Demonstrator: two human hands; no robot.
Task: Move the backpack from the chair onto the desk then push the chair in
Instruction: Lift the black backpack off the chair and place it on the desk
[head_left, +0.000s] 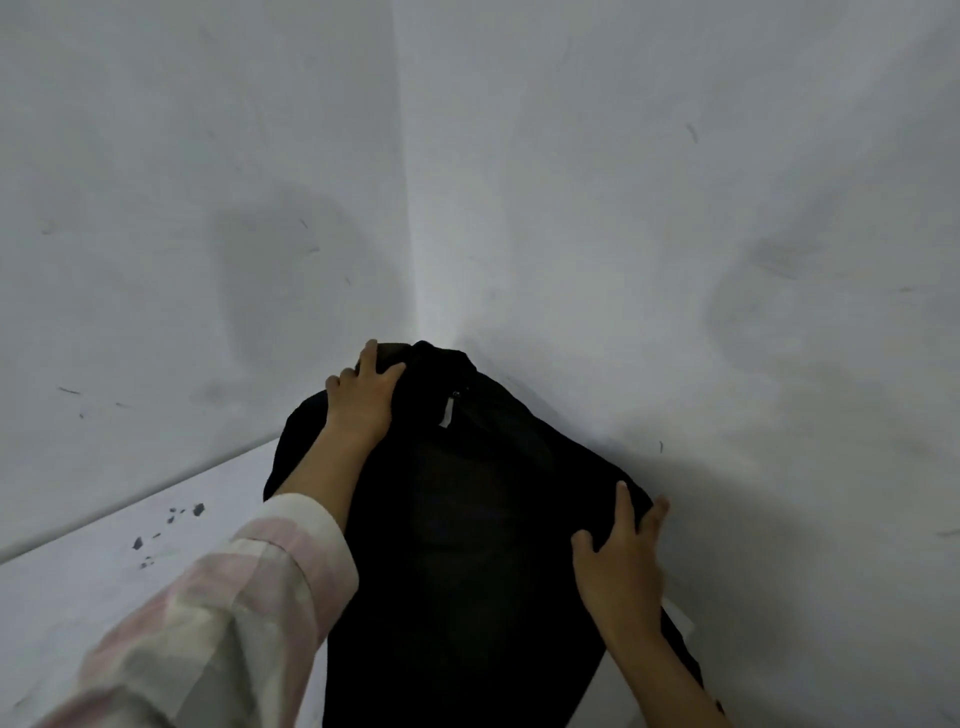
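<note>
A black backpack (467, 519) lies on the white desk (104, 571), pushed into the corner where two walls meet. My left hand (363, 395) rests on its top left end, fingers curled over the edge. My right hand (621, 556) grips the backpack's right side, fingers spread over the fabric. A small white zipper tag (447, 413) shows near the top. The chair is out of sight.
Two pale, scuffed walls meet in a corner (410, 260) right behind the backpack. Several dark chips mark the desk surface (171, 525) to the left. A pink and white checked sleeve (218, 613) covers my left forearm.
</note>
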